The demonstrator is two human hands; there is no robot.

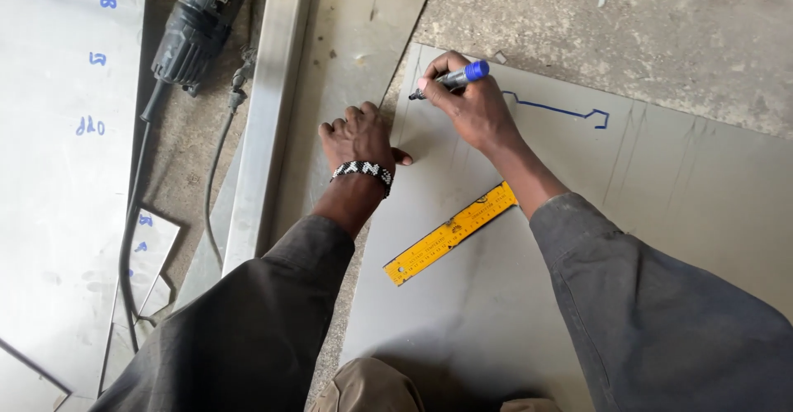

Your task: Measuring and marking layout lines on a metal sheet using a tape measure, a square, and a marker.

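A blue marker point(453, 78) is being pinched in the right hand point(471, 111), tip at nine o'clock, on the sheet metal point(644, 189); stiff, slick-looking, it is being pressed flat-palmed by the left hand point(357, 139) at its edge.

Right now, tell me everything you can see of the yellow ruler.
The yellow ruler is a flat, straight strip with dark graduation marks along its length. It lies flat on the grey metal sheet, angled diagonally from lower left to upper right. Its upper end disappears under the right forearm, so that end is hidden. Neither hand grips it.
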